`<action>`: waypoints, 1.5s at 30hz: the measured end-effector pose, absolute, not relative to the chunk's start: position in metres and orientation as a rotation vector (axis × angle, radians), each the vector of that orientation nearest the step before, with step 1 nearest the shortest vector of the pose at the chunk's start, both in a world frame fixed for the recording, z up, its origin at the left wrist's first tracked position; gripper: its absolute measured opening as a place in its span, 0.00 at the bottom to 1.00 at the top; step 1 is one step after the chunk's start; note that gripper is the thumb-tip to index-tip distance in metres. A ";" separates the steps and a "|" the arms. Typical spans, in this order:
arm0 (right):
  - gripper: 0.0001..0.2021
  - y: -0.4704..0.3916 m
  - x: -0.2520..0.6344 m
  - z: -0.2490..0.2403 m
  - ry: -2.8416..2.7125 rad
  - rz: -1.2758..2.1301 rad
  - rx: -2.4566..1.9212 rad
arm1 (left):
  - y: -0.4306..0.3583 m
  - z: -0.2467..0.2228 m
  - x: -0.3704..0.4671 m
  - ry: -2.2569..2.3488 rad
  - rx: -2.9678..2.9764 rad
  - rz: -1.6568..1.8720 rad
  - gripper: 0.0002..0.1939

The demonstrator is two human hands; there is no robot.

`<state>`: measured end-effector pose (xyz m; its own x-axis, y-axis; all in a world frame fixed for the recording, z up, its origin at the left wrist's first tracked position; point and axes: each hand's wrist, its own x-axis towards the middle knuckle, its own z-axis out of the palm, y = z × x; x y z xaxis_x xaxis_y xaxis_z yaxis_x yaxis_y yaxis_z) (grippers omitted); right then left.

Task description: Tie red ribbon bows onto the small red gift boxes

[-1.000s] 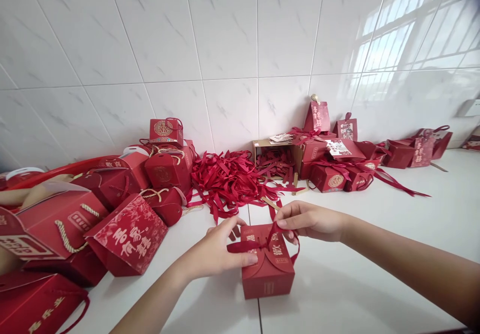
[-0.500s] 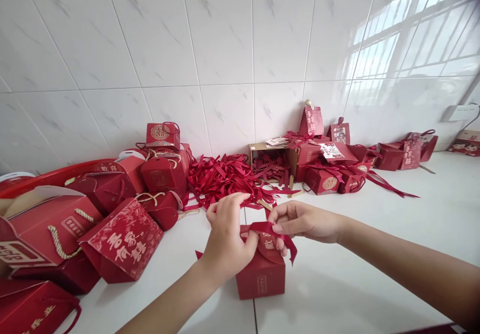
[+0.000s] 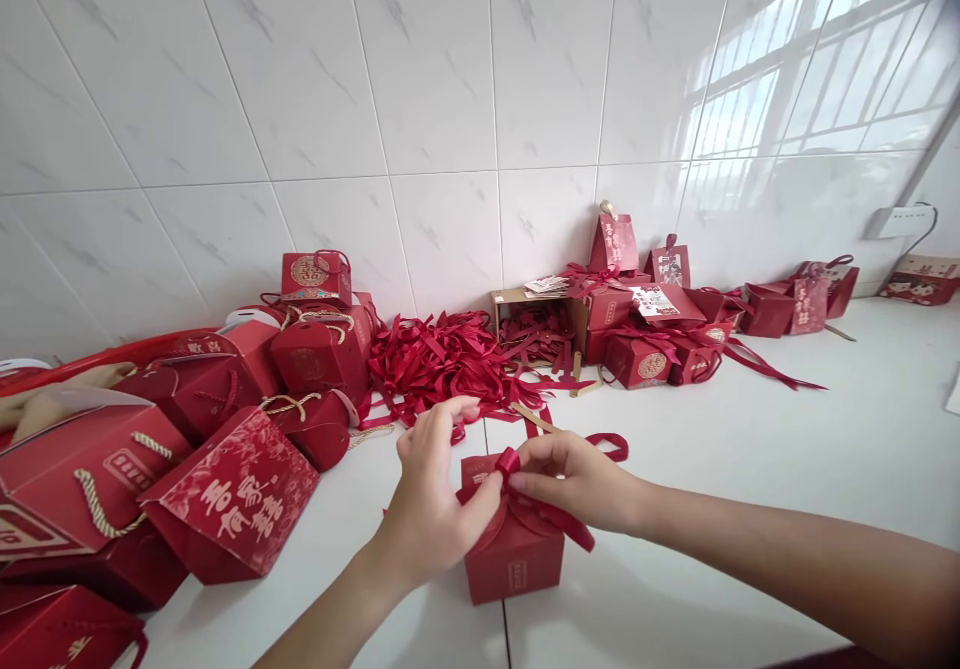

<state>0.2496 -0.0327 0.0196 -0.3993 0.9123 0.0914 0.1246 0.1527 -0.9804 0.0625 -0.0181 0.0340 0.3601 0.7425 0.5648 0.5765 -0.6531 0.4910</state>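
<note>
A small red gift box point(image 3: 514, 561) stands upright in front of me, its top flaps folded together. A dark red ribbon point(image 3: 508, 462) is looped at the top of the box, with one tail hanging over the right side and a curl of it behind my right hand. My left hand point(image 3: 444, 484) is at the box's left, its thumb and a finger, partly hidden, closed at the loop. My right hand point(image 3: 574, 476) pinches the ribbon at the loop from the right side.
A heap of loose red ribbons point(image 3: 446, 359) lies behind the box. An open carton point(image 3: 497, 317) beside it holds more red pieces. Larger red gift boxes point(image 3: 232, 494) crowd the left. Several finished small boxes point(image 3: 637, 362) sit at the right back, before a tiled wall point(image 3: 442, 219).
The ribbon, flat across the box top before, now forms a small upright loop. My right hand has moved left, closer to my left. The view has shifted slightly.
</note>
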 end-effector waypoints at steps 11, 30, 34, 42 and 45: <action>0.16 -0.034 0.251 0.021 -1.447 1.577 -0.899 | -0.002 0.003 0.043 1.138 1.692 0.589 0.19; 0.05 -0.033 0.243 0.023 -1.800 1.099 -1.229 | 0.002 0.081 0.085 0.887 1.701 0.725 0.14; 0.11 -0.033 0.244 0.022 -1.771 1.109 -1.212 | 0.007 0.075 0.084 0.871 1.801 0.732 0.23; 0.21 -0.030 0.247 0.017 -1.702 1.142 -1.215 | -0.002 0.039 0.058 1.102 2.005 0.755 0.09; 0.15 -0.031 0.247 0.020 -1.622 1.184 -1.223 | -0.010 0.031 0.055 1.092 1.975 0.891 0.09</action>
